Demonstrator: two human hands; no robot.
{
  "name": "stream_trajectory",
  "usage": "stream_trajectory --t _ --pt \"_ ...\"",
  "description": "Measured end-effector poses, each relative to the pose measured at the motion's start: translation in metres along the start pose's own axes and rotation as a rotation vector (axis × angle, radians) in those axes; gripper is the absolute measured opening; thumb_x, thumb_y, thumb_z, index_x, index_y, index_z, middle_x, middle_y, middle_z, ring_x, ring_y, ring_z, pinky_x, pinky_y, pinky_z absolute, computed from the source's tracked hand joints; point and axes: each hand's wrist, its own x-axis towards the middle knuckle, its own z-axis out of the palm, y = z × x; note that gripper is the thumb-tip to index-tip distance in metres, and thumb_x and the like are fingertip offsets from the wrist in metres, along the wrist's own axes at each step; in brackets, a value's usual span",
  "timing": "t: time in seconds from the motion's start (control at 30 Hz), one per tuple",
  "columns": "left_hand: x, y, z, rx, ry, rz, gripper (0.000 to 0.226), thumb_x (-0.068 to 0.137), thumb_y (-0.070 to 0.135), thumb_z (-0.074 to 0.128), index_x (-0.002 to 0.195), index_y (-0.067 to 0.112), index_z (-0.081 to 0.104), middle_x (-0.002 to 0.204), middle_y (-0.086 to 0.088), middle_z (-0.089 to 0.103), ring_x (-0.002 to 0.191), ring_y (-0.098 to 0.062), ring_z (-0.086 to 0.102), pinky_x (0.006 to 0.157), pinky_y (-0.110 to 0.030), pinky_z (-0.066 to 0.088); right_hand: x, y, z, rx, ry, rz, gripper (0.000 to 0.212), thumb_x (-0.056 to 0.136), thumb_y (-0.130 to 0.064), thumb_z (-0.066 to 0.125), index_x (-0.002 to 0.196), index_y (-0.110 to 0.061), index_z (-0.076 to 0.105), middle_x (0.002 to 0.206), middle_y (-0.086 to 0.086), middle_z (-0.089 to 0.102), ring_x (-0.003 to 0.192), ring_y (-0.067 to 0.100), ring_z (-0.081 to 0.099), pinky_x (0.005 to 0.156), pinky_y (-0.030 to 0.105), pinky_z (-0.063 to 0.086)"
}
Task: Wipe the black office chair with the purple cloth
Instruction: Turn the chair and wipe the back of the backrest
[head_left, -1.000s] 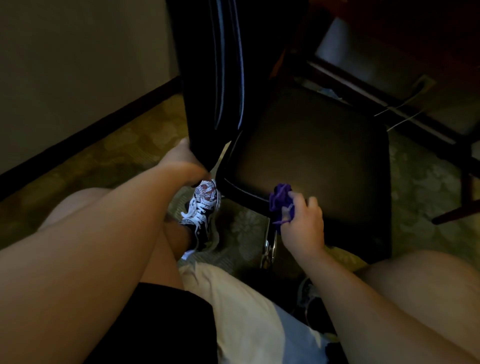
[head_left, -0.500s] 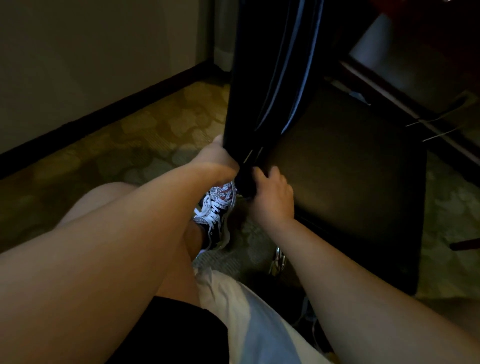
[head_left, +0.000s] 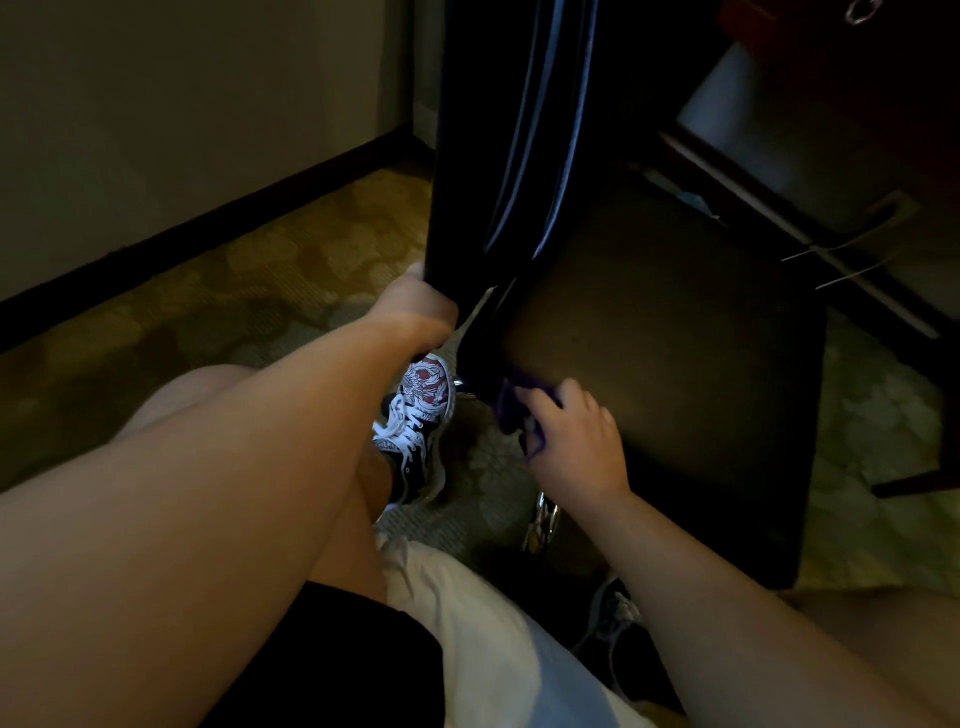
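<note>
Head view, looking down in dim light: the black office chair (head_left: 665, 364) fills the frame from 12 to 3 o'clock, its dark seat flat and its glossy backrest (head_left: 493, 130) rising toward 12 o'clock. The left hand (head_left: 415, 306), just off centre at 11 o'clock, grips the backrest's lower left edge, with its fingers hidden behind the edge. The right hand (head_left: 571, 441), close to centre at 4 o'clock, has its fingers curled over the purple cloth (head_left: 511, 400) and presses it on the seat's near left corner. The cloth bunches out at the hand's 10 o'clock, just beside the foot of the backrest. The two hands are apart, with that corner between them. A patterned sneaker (head_left: 415, 410) stands on the carpet (head_left: 249, 291) at 8 o'clock of centre, below the left hand. A chrome part of the chair base (head_left: 543, 519) glints under the right wrist.
</note>
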Motion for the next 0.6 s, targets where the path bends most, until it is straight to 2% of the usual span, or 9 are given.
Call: stream_trajectory --t 0.07,0.13,0.23,0.3,0.47,0.6 --pt "-0.001 0.0 0.0 -0.005 0.005 0.0 0.051 0.089 0.001 0.054 0.137 0.017 0.048 0.11 -0.015 0.064 0.096 -0.028 0.065 0.08 -0.038 0.056 -0.016 0.017 -0.001 -0.008 0.023 0.03 0.044 0.086 -0.024 0.056 0.13 -0.029 0.057 0.098 0.002 0.046 0.091 0.027 0.055 0.077 0.042 0.048" --pt "-0.001 0.0 0.001 -0.007 0.018 -0.002 0.051 0.09 0.003 0.055 0.138 0.018 0.047 0.109 -0.013 0.064 0.093 -0.025 0.064 0.08 -0.037 0.056 -0.029 0.032 -0.003 -0.015 0.034 0.056 0.041 0.087 -0.021 0.061 0.128 -0.028 0.059 0.096 0.001 0.047 0.088 0.025 0.055 0.076 0.042 0.049" --pt "-0.001 0.0 0.002 -0.001 0.024 0.016 0.05 0.091 0.002 0.055 0.139 0.017 0.047 0.103 -0.009 0.062 0.081 -0.018 0.059 0.065 -0.029 0.051 -0.047 0.054 -0.007 -0.029 0.033 0.104 0.035 0.09 -0.021 0.063 0.125 -0.026 0.062 0.096 0.001 0.048 0.087 0.024 0.057 0.075 0.041 0.049" --pt "-0.002 0.0 0.003 -0.003 0.031 0.016 0.049 0.091 0.001 0.055 0.138 0.015 0.047 0.1 -0.009 0.06 0.076 -0.016 0.057 0.061 -0.026 0.049 -0.058 0.067 -0.009 -0.027 0.039 0.131 0.034 0.09 -0.022 0.065 0.124 -0.025 0.062 0.097 0.0 0.048 0.087 0.023 0.057 0.075 0.04 0.049" --pt "-0.003 -0.001 0.003 0.04 0.022 0.016 0.052 0.092 0.001 0.056 0.14 0.014 0.044 0.107 -0.012 0.061 0.084 -0.02 0.059 0.068 -0.03 0.052 -0.07 0.076 -0.008 -0.03 0.032 0.198 0.036 0.09 -0.024 0.068 0.126 -0.025 0.062 0.099 -0.004 0.044 0.087 0.015 0.051 0.075 0.033 0.045" --pt "-0.003 -0.002 0.004 0.1 0.031 0.036 0.052 0.093 0.001 0.053 0.142 0.013 0.042 0.113 -0.015 0.059 0.088 -0.024 0.06 0.07 -0.034 0.053 -0.056 0.06 -0.002 -0.012 0.078 0.211 0.035 0.087 -0.018 0.07 0.121 -0.024 0.065 0.096 -0.003 0.043 0.084 0.018 0.051 0.072 0.036 0.046"
